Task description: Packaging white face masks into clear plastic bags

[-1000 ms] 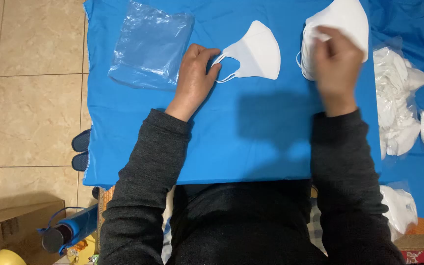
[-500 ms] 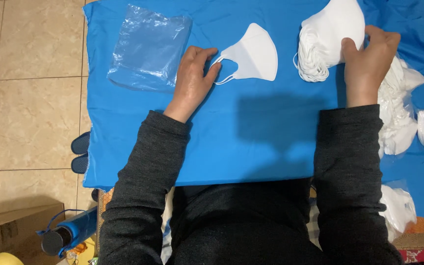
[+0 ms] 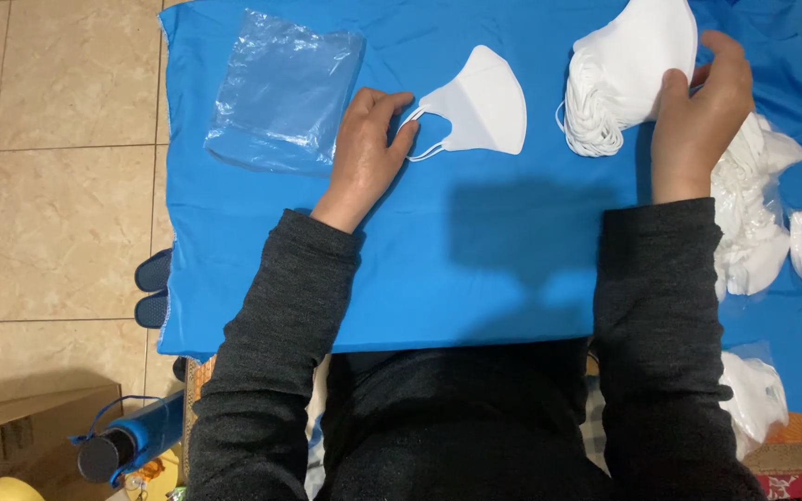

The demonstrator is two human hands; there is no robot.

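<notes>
1. The left hand (image 3: 364, 148) is lying flat on the blue cloth (image 3: 475, 269), fingers loosely spread, with its fingertips pressing on the ear loop of a single white face mask (image 3: 480, 113); it is pinning the loop, not closing round it
2. That folded mask is resting on the cloth between the two hands, its curved edge pointing up and its loops trailing toward the left hand
3. The right hand (image 3: 703, 116) is gripping the side of a stack of white masks (image 3: 628, 70), thumb on the near face and fingers curling round the far edge
4. A pile of clear plastic bags (image 3: 280, 93) is lying just beside the left hand, on the cloth's left part
5. More bagged white masks (image 3: 754, 223) are sitting to the right of the right hand
6. Judging by its look, the mask is handling as very light, soft and limp, and it is likely sliding easily on the smooth cloth; the stiffer folded spine or the loop base is seeming the surest place to pinch it, since the thin loops are stretching and snagging readily
</notes>
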